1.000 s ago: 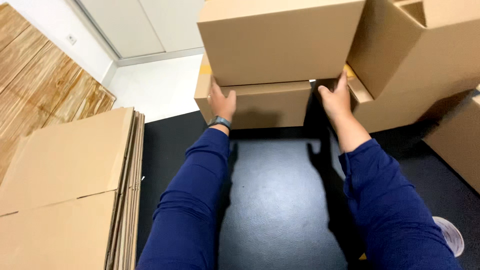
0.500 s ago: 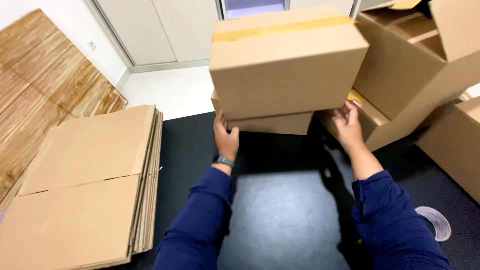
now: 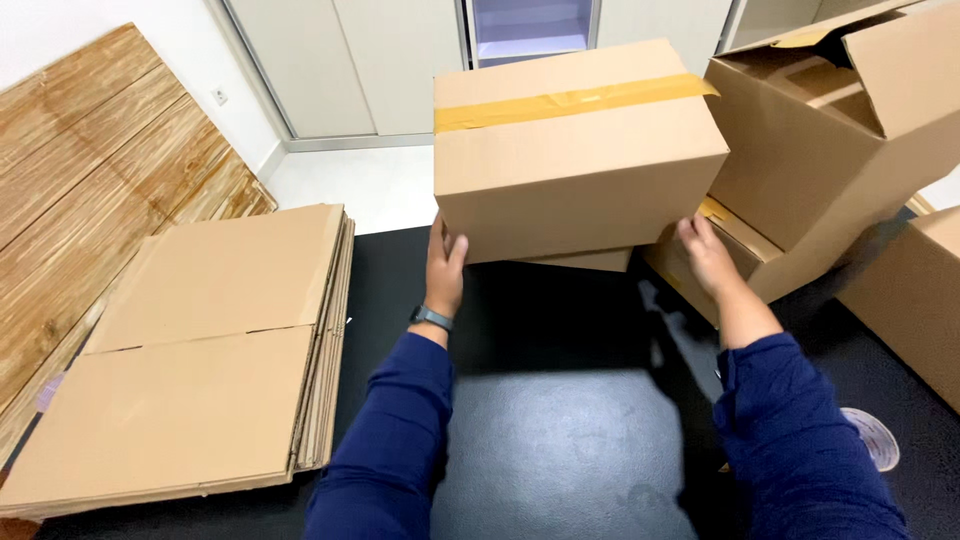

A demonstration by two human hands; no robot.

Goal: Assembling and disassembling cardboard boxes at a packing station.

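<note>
Two stacked cardboard boxes hang in front of me. The upper box point(image 3: 575, 150) is sealed with a yellowish tape strip across its top. Only a sliver of the lower box point(image 3: 585, 260) shows beneath it. My left hand point(image 3: 443, 268) presses against the left side under the stack, a dark watch on its wrist. My right hand point(image 3: 708, 255) grips the right side of the stack. Both arms wear dark blue sleeves.
A pile of flattened cardboard sheets point(image 3: 210, 340) lies at the left on the black floor mat point(image 3: 560, 430). Wooden panels point(image 3: 90, 190) lean further left. Open cartons point(image 3: 830, 130) stand stacked at the right, another carton point(image 3: 915, 300) beside them. A tape roll point(image 3: 875, 438) lies at lower right.
The view has tilted so the boxes' top with its tape strip now shows. Both hands stay on the stack, which has come lower and more central in view.
</note>
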